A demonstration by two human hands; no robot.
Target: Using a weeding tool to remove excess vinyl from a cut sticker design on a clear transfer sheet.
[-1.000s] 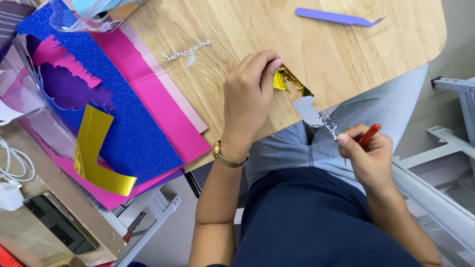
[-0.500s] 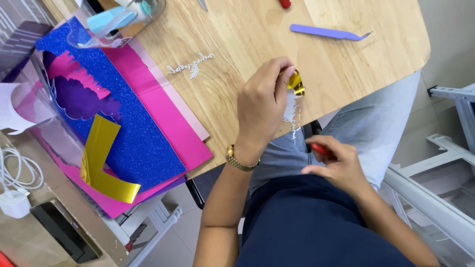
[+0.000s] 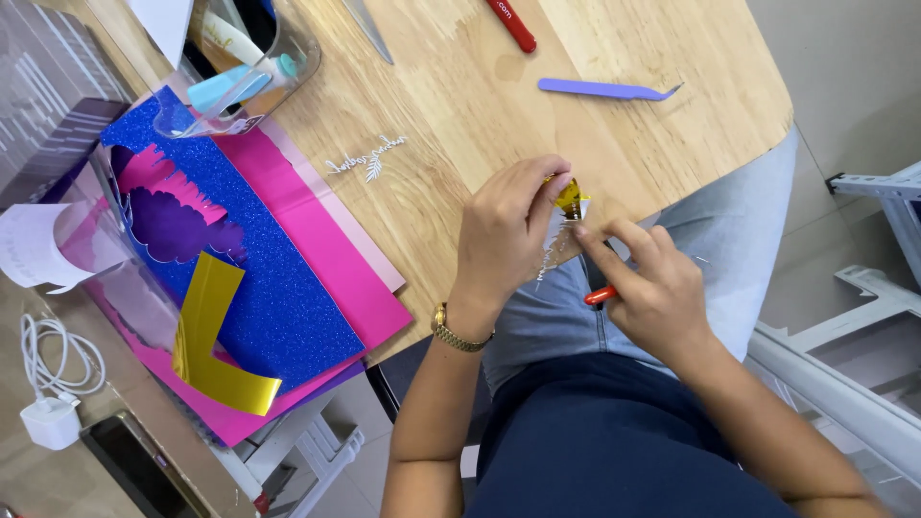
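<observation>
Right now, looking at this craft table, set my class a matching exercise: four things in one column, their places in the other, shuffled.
1. purple tweezers
2. gold strip
3. white charger
4. gold and silver cutout

A. on the blue glitter sheet
B. between the fingers of the left hand and right hand
C. on bare wood, far side
D. bottom left, beside its coiled cable

Pairs: 1-C, 2-A, 3-D, 4-B

Head view, looking down over the edge of a wooden counter (image 3: 460, 86). The left hand (image 3: 504, 230) pinches a small gold foil piece (image 3: 569, 197) in a fingertip grip, a silvery cutout (image 3: 554, 251) hanging below it. The right hand (image 3: 657, 288) touches the cutout with its forefinger while holding a red-handled tool (image 3: 599, 295). On the counter: blue glitter sheet (image 3: 278, 297), pink sheets (image 3: 326, 249), gold strip (image 3: 206, 331), purple tweezers (image 3: 609, 90), white paper cutout (image 3: 366, 158), clear container (image 3: 240, 67).
</observation>
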